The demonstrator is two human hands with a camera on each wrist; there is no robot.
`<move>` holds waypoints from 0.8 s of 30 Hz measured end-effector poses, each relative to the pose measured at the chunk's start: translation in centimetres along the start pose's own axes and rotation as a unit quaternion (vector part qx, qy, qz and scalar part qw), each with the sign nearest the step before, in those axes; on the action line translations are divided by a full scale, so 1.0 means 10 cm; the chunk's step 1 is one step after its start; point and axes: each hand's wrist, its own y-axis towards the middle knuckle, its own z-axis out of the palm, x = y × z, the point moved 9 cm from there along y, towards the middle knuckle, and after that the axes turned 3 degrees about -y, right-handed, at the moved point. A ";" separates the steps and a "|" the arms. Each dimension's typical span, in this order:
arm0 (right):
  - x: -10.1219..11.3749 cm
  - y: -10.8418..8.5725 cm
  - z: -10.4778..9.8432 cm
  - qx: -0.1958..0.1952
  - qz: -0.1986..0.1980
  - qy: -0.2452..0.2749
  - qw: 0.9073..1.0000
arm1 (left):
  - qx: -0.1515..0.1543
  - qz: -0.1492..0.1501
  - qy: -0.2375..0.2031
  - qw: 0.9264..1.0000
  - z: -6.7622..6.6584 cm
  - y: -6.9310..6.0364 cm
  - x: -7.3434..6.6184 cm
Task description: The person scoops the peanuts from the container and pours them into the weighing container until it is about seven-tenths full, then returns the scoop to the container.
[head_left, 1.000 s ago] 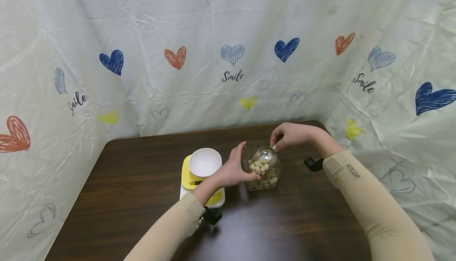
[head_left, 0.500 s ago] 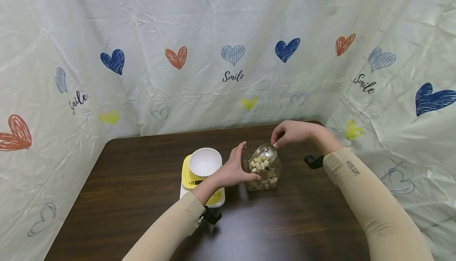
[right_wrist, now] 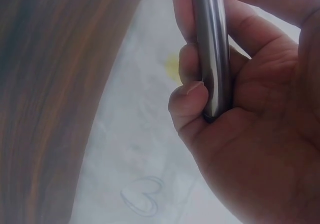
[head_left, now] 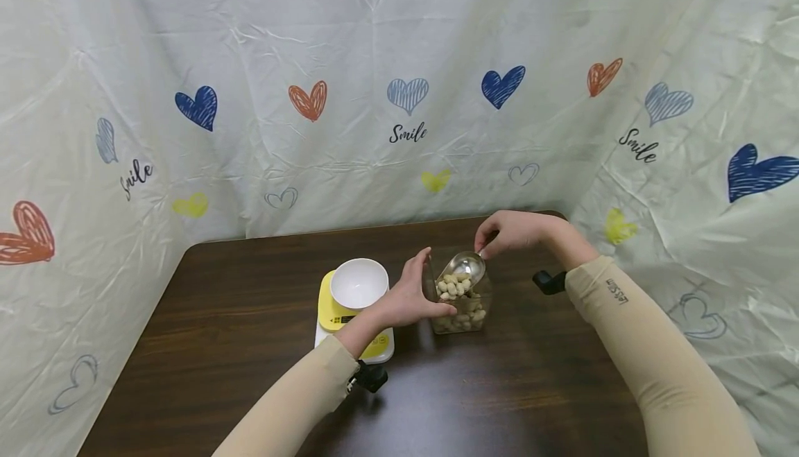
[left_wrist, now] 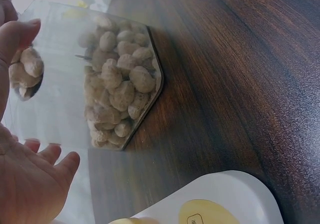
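Note:
A clear container point(head_left: 462, 325) of nut-like pieces stands on the table; its lower part is full of them in the left wrist view point(left_wrist: 120, 84). My left hand point(head_left: 412, 299) grips its left side, thumb at the near face and fingers behind. My right hand point(head_left: 513, 231) pinches the handle of a metal scoop point(head_left: 469, 266), whose bowl is tilted down to the left at the container's mouth with several pieces in it. In the right wrist view my fingers curl round the scoop's handle point(right_wrist: 214, 59).
Left of the container, a white bowl point(head_left: 358, 283) sits on a yellow and white scale point(head_left: 328, 313), partly behind my left forearm. The dark wooden table point(head_left: 250, 346) ends at a white curtain point(head_left: 349, 166) with printed hearts.
Since a second ago the scoop and my right hand have risen slightly, with pieces in the scoop's bowl. My left hand has kept its place on the container.

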 end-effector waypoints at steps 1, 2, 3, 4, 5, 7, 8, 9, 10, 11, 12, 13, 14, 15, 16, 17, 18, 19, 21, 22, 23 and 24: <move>-0.01 0.00 -0.01 -0.001 0.003 0.003 1.000 | 0.001 0.000 -0.001 1.000 0.00 0.00 0.00; -0.02 -0.01 -0.02 -0.003 0.005 0.006 1.000 | 0.002 0.000 -0.001 1.000 0.00 0.00 0.00; -0.03 -0.01 -0.04 -0.004 0.007 0.009 1.000 | 0.003 0.000 -0.002 1.000 0.01 0.01 0.01; -0.03 -0.02 -0.05 -0.006 0.009 0.012 1.000 | 0.004 0.000 -0.003 1.000 0.01 0.01 0.01; -0.03 -0.03 -0.07 -0.008 0.009 0.012 1.000 | 0.004 0.000 -0.003 1.000 0.01 0.01 0.02; -0.02 -0.05 -0.11 -0.013 0.003 0.006 1.000 | 0.006 -0.001 -0.003 1.000 0.01 0.01 0.02; -0.01 -0.06 -0.13 -0.015 0.002 0.006 1.000 | 0.006 -0.001 -0.004 1.000 0.01 0.01 0.02; 0.00 -0.07 -0.15 -0.018 0.000 0.003 1.000 | 0.006 -0.002 -0.003 1.000 0.01 0.01 0.03; 0.00 -0.08 -0.17 -0.021 -0.002 0.000 1.000 | 0.005 -0.001 -0.003 1.000 0.01 0.01 0.03; 0.00 -0.09 -0.18 -0.023 -0.004 -0.001 1.000 | 0.004 0.000 -0.002 1.000 0.01 0.02 0.02; -0.01 -0.10 -0.20 -0.026 -0.007 -0.002 1.000 | 0.003 0.000 -0.001 1.000 0.01 0.02 0.02; -0.01 -0.11 -0.21 -0.029 -0.007 0.001 1.000 | 0.002 0.001 0.000 1.000 0.01 0.02 0.02; -0.02 -0.12 -0.23 -0.033 -0.006 0.004 0.999 | 0.001 0.003 0.001 1.000 0.01 0.02 0.02; -0.03 -0.13 -0.24 -0.036 -0.007 0.006 0.999 | 0.000 0.003 0.003 1.000 0.00 0.02 0.02; -0.04 -0.14 -0.25 -0.040 -0.010 0.009 0.999 | -0.001 0.003 0.003 1.000 0.00 0.02 0.01; -0.05 -0.15 -0.26 -0.042 -0.012 0.012 0.999 | -0.001 0.004 0.003 1.000 0.00 0.02 0.01; -0.06 -0.16 -0.27 -0.044 -0.013 0.016 0.999 | -0.001 0.003 0.003 1.000 0.00 0.02 0.01; -0.07 -0.17 -0.27 -0.046 -0.011 0.020 0.999 | -0.001 0.003 0.003 1.000 0.00 0.01 0.01; -0.10 -0.20 -0.27 -0.049 -0.010 0.028 0.998 | 0.000 0.002 0.003 1.000 0.00 0.01 0.01; -0.11 -0.21 -0.26 -0.050 -0.008 0.035 0.998 | 0.002 0.002 0.003 1.000 0.00 0.00 0.01; -0.13 -0.21 -0.25 -0.051 -0.005 0.041 0.998 | 0.004 0.000 0.002 1.000 0.00 0.00 0.01; -0.15 -0.22 -0.25 -0.052 -0.002 0.047 0.997 | 0.006 -0.001 0.001 1.000 0.01 -0.01 0.01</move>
